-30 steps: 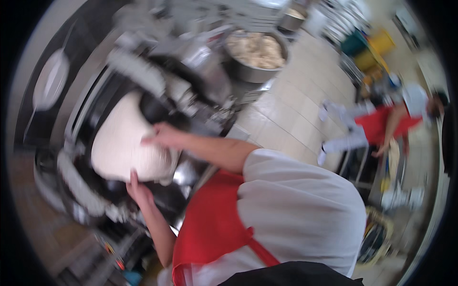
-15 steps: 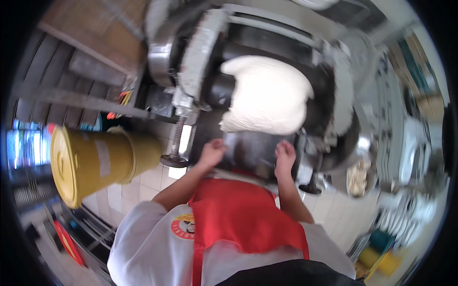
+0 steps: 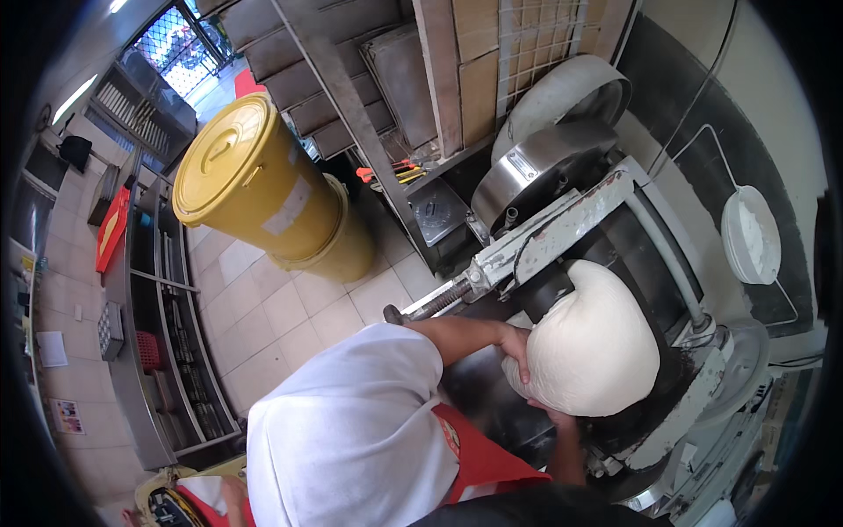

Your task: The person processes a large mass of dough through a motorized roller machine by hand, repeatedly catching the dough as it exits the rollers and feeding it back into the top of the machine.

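Observation:
A big smooth mass of pale dough (image 3: 601,342) lies on the dark rollers of a worn grey-painted roller machine (image 3: 553,233). My left hand (image 3: 518,351) grips the dough's near left edge, its fingers curved against the side. Just below it, my right hand (image 3: 555,413) holds the lower edge, with part of its fingers hidden under the dough. A threaded screw (image 3: 435,303) with a dark knob runs out from the machine's side, beside my left forearm.
Tall yellow lidded bins (image 3: 228,162) stand on the tiled floor. A metal rack of trays (image 3: 395,83) is behind them, and a steel counter (image 3: 149,351) is at left. A white dish (image 3: 751,233) hangs right. A co-worker's arm (image 3: 233,501) shows at lower left.
My view has swung from the machine toward the bins and rack. My hands, apart below the dough half a second ago, are now on it. The dough appears more bunched and rounded.

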A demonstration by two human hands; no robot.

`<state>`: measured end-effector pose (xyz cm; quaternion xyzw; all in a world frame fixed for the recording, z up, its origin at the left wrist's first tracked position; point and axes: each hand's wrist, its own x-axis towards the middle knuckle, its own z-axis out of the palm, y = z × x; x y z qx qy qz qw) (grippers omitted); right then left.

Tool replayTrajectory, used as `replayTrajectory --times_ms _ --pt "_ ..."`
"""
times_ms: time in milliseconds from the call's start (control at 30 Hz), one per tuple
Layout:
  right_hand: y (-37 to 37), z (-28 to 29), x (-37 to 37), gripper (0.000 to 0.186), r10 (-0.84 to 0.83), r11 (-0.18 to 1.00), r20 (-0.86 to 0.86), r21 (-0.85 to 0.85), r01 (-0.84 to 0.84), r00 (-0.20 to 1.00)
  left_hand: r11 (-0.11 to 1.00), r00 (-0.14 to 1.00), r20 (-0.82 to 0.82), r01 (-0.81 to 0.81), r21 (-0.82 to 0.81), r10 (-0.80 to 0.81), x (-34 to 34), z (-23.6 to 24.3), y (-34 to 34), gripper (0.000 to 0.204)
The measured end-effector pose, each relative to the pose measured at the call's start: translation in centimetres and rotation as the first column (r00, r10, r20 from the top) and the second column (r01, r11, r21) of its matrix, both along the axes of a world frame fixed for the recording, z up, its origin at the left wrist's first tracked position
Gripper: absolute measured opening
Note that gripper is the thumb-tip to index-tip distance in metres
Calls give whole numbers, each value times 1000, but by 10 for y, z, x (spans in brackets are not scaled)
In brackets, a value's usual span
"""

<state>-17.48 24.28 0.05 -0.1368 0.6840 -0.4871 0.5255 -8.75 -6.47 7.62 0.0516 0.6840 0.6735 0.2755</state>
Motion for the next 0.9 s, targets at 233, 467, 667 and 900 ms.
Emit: replayTrajectory --times_ms 233,467,667,900 --pt "-28 64 76 66 -668 615 92 -491 617 739 747 805 114 -585 316 583 50 42 27 76" --pt "-59 171 81 55 -780 406 273 -466 786 564 528 539 -50 -797 293 841 49 85 31 53" --pt "-29 169 105 40 -926 298 -19 -649 700 377 534 483 -228 -767 356 845 85 75 29 44" --pt "-13 11 128 81 -732 459 -544 50 887 410 710 647 303 -583 -394 699 115 -88 44 97"
